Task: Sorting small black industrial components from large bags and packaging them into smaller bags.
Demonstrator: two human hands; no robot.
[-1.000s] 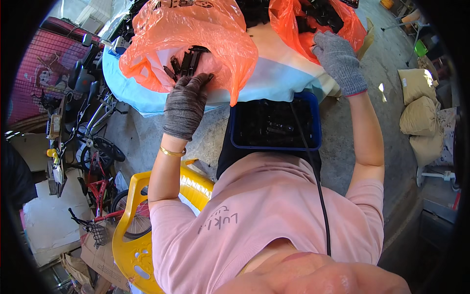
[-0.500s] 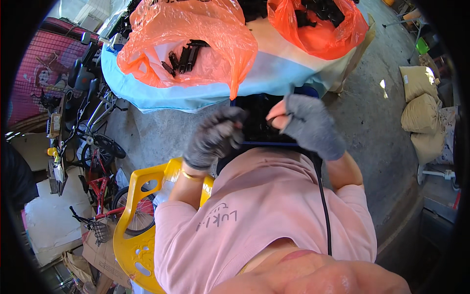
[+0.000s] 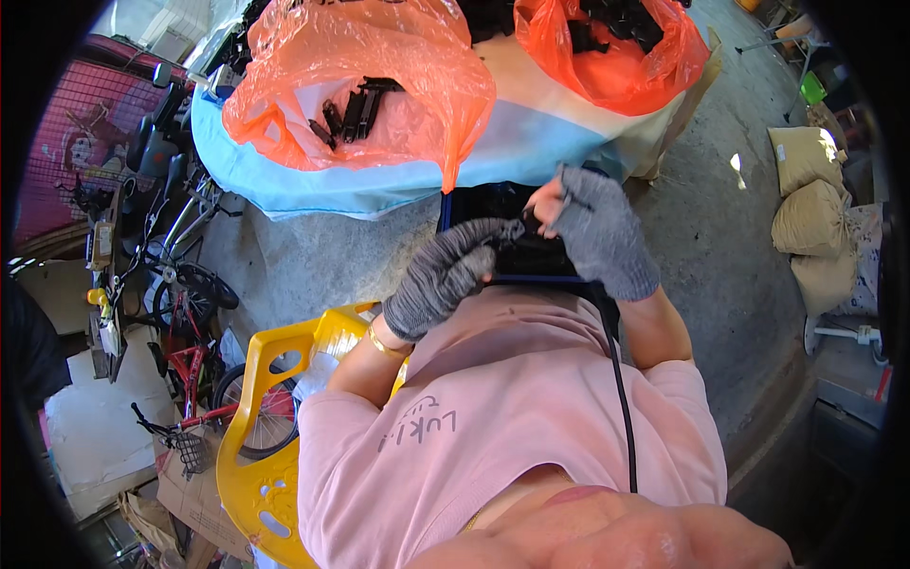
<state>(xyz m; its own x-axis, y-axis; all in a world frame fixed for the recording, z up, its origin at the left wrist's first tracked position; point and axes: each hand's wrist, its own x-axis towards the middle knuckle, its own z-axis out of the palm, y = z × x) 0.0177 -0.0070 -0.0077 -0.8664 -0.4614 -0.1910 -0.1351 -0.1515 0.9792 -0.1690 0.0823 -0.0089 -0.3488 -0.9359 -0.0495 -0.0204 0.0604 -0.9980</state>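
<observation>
Both of my hands wear grey knitted gloves; bare fingertips show on the right one. My left hand (image 3: 445,275) is closed, its fingertips pinched together and reaching right over the dark bin with a blue rim (image 3: 567,279) at my lap. My right hand (image 3: 602,232) is closed in a pinch just across from it. A small dark piece (image 3: 531,224) seems to sit between the two sets of fingertips, hard to make out against the black contents of the bin. Beyond them, an orange plastic bag (image 3: 284,123) lies open with several black plastic parts (image 3: 358,112) inside.
A red plastic bag (image 3: 626,85) with black parts shares the cloth-covered table (image 3: 531,152). The yellow chair (image 3: 246,455) stands at my left, near a red bicycle (image 3: 194,379). Stacked tan sacks (image 3: 810,223) lie to the right. A black cord (image 3: 626,408) runs down my shirt.
My left hand has moved right and turned, bringing its fingertips close to my right hand's. The right hand has shifted slightly and tilted more upright.
</observation>
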